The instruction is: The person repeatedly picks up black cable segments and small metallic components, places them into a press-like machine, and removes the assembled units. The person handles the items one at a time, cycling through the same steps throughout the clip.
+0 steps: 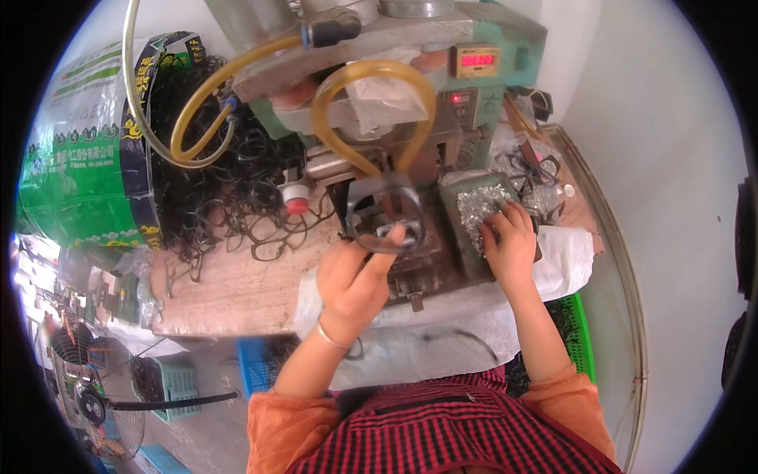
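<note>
My left hand (353, 278) holds a black eyeglass frame (387, 217) against the fixture of a small green press machine (442, 87), fingers pinching its lower rim. My right hand (509, 241) rests fingers-down in a shallow tray (462, 237) of small shiny metal parts (482, 204), just right of the fixture. Whether the fingers have picked up a part is hidden. A large heap of black eyeglass frames (229, 182) lies on the wooden bench (237, 288) to the left of my left hand.
Yellow hoses (371, 75) loop in front of the machine. A red-topped button (296, 197) stands left of the fixture. A green-and-white sack (87, 150) sits far left. A white plastic sheet (564, 253), a green basket (580, 340), a blue crate (254, 367) and a floor fan (95, 407) lie lower down.
</note>
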### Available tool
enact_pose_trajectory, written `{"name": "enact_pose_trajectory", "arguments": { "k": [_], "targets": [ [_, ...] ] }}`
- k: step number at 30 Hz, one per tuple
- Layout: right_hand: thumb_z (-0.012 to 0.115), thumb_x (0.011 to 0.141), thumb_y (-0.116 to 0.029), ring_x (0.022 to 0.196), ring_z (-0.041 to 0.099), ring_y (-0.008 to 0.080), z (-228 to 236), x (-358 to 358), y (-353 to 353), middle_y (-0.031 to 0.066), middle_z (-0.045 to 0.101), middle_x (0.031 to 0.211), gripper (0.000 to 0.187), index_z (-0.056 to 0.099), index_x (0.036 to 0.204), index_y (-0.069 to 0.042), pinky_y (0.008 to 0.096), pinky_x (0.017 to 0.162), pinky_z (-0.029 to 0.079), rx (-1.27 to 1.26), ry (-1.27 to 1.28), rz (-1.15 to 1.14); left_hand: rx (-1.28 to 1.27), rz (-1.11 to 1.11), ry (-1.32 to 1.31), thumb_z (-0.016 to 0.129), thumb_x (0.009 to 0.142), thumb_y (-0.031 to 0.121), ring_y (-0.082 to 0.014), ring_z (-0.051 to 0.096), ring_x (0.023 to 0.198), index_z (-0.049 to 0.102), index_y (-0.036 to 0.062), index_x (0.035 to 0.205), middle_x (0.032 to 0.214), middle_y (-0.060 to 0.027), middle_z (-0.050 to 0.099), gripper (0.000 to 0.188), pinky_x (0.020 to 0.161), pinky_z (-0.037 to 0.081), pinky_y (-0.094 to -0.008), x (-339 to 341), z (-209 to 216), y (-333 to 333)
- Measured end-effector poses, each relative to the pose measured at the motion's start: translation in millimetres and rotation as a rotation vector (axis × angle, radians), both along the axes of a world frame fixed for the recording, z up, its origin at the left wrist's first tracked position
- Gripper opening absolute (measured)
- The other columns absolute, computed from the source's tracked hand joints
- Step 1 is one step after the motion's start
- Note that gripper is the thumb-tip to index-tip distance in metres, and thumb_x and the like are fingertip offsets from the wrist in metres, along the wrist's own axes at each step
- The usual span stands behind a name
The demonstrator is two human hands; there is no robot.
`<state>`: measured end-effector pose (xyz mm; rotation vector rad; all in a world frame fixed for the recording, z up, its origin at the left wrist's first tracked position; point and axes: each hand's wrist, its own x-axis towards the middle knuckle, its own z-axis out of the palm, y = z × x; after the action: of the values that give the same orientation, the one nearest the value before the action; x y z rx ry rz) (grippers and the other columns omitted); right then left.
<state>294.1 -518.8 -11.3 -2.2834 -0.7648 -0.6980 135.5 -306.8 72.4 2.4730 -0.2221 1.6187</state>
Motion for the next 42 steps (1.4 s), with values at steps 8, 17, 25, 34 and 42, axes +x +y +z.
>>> {"name": "enact_pose_trajectory", "arguments": {
  "k": [8,17,25,34,42],
  "targets": [
    [0.072,0.079,-0.008,0.092,0.064,0.0347,18.3,9.5,-7.0,0.0131,0.07,0.091,0.006,0.072,0.084,-0.004,0.0434,0.082,0.051,0.234,0.045,0.028,0.062,-0.146,0.056,0.064,0.076,-0.013,-0.0309,0.067,0.08,0.074,-0.0014,0.103,0.095,-0.0158,0.07,0.032,0.068,0.053,-0.0347,9.9,-4.5,4.2],
    [0.073,0.083,-0.01,0.091,0.065,0.0314,17.5,15.4,-9.2,0.0123,0.069,0.09,0.01,0.074,0.092,-0.004,0.0396,0.082,0.051,0.286,0.331,-0.044,0.068,-0.182,-0.001,0.064,0.07,-0.014,-0.027,0.06,0.067,0.071,-0.0005,0.093,0.088,-0.0154,0.068,0.027,0.055,0.047,-0.0335,14.3,-10.1,3.3],
    [0.067,0.079,-0.012,0.115,0.059,0.0309,3.0,22.3,26.2,0.0118,0.065,0.109,0.014,0.067,0.093,-0.007,0.044,0.071,0.053,-0.366,-0.182,0.073,-0.091,-0.093,0.159,0.069,0.077,-0.008,-0.0293,0.066,0.077,0.074,0.0007,0.098,0.095,-0.017,0.07,0.023,0.063,0.053,-0.0349,-7.6,-0.9,-10.4],
    [0.075,0.078,-0.003,0.085,0.066,0.0335,12.6,10.4,-12.2,0.0135,0.07,0.09,0.013,0.073,0.09,-0.004,0.041,0.078,0.052,0.138,0.099,0.069,-0.458,0.438,-0.096,0.069,0.09,-0.001,-0.0243,0.066,0.083,0.073,0.0031,0.104,0.098,-0.0111,0.071,0.015,0.075,0.052,-0.0309,-99.3,15.6,60.3],
    [0.075,0.082,-0.005,0.088,0.068,0.0322,5.4,15.6,8.4,0.0151,0.072,0.092,0.012,0.075,0.095,-0.004,0.0378,0.08,0.052,0.244,0.359,0.065,-0.296,0.878,0.849,0.069,0.085,0.021,-0.036,0.068,0.087,0.072,0.005,0.094,0.095,-0.0184,0.069,0.019,0.075,0.054,-0.0456,-63.7,-130.8,211.1]
  ]
}}
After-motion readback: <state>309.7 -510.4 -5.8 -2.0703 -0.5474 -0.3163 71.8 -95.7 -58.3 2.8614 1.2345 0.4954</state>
